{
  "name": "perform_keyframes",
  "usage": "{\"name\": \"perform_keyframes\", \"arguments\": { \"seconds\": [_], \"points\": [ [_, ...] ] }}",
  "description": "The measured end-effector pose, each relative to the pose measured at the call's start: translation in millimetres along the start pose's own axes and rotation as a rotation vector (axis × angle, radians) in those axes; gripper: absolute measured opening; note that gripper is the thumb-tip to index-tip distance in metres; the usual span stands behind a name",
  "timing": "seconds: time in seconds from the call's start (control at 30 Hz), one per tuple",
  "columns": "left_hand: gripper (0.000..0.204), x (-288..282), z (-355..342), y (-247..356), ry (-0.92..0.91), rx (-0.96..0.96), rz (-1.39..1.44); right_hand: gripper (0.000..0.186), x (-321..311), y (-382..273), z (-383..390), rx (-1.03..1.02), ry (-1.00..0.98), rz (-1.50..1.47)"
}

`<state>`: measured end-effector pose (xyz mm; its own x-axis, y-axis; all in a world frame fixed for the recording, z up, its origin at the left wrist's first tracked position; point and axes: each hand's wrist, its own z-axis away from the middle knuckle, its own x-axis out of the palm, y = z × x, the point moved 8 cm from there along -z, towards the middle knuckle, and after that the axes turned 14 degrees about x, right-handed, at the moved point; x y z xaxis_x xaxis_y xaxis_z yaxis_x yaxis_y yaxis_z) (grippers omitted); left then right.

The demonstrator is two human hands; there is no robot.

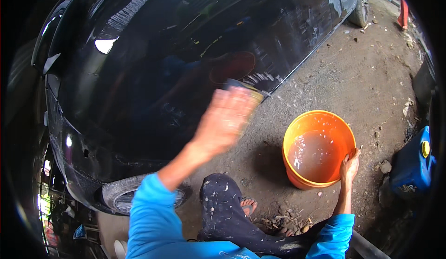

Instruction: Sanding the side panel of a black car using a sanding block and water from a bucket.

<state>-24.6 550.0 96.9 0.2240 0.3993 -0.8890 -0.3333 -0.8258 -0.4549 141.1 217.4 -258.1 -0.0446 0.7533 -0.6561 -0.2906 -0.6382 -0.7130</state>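
My left hand [227, 113], smeared by motion, is at the lower part of a black car's side [153, 87]. Under its fingers is a flat dark pad with a yellowish edge [255, 93]; its exact kind is too blurred to tell. White streaks of water show on the panel just beyond it. To the right, an orange bucket [320, 182] stands on the ground with cloudy water [313, 159] inside. My right hand [349, 166] is closed on the bucket's right rim.
A blue jerrycan with a yellow cap [411, 166] stands at the right. The car's front wheel [123, 196] is at lower left, its rear wheel [361, 6] at top right. Stones and debris [283, 219] lie on the dirt ground [348, 73] near my feet.
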Motion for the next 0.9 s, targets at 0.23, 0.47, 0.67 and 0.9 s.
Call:
{"name": "perform_keyframes", "arguments": {
  "seconds": [0.23,0.47,0.67,0.9],
  "points": [
    [0.064,-33,188,-88,-0.512,-0.174,-0.41,0.05,7,4,11,-0.032,-0.008,-0.002],
    [0.076,45,200,-66,-0.481,-0.274,-0.343,0.052,6,28,-14,-0.025,-0.004,0.063],
    [0.06,106,-6,-70,-0.25,0.026,-0.585,0.049,12,43,-24,-0.074,-0.052,-0.03],
    [0.07,71,280,-29,-0.49,-0.217,-0.503,0.048,3,41,-19,-0.025,-0.032,-0.065]
  ]
}}
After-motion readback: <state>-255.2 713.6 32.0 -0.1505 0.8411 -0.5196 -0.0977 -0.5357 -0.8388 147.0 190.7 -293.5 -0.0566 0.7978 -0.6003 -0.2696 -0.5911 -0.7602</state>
